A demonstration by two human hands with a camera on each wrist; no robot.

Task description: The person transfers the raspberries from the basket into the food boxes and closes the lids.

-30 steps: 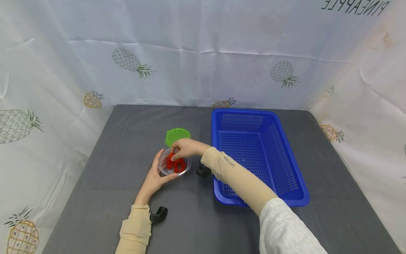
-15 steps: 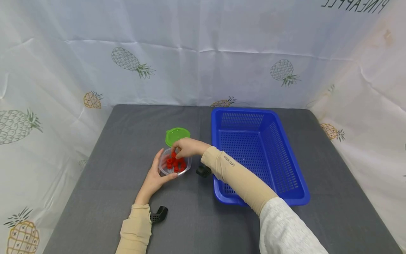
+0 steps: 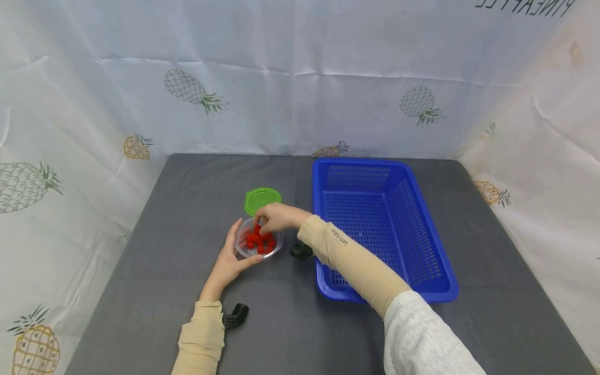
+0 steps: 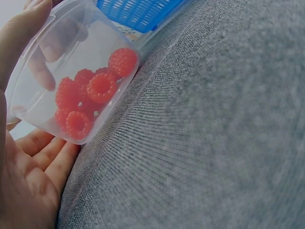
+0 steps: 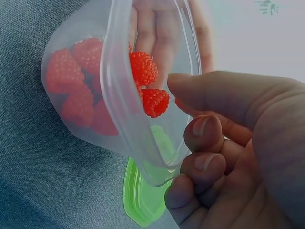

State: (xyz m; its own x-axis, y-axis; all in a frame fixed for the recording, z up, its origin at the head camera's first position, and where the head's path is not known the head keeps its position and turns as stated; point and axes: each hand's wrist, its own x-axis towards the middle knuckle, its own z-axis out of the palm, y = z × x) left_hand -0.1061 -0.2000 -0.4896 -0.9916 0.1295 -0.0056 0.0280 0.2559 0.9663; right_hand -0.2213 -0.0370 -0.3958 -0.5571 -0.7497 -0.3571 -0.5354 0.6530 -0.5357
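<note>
A clear plastic container [image 3: 276, 249] with several red raspberries [image 4: 101, 88] stands on the grey cloth. My left hand [image 3: 227, 264] grips it from the left, thumb at the near side and fingers round the far side. Over its mouth is my right hand [image 3: 277, 217], thumb and forefinger reaching inside and the other fingers curled. Their tips meet at one raspberry [image 5: 156, 102] near the top of the pile, as the right wrist view shows; the contact itself is partly hidden. More raspberries [image 5: 64, 70] show through the cloudy wall.
A green lid [image 3: 261, 200] lies flat just beyond the container. To the right sits a large blue plastic basket [image 3: 403, 229] with slotted walls; my right forearm [image 3: 356, 258] crosses above its near left corner. A curtain printed with pineapples [image 3: 187, 87] surrounds the table.
My right hand has risen very slightly inside the container, and the raspberry at its fingertips now shows more clearly. My left hand keeps its hold on the container.
</note>
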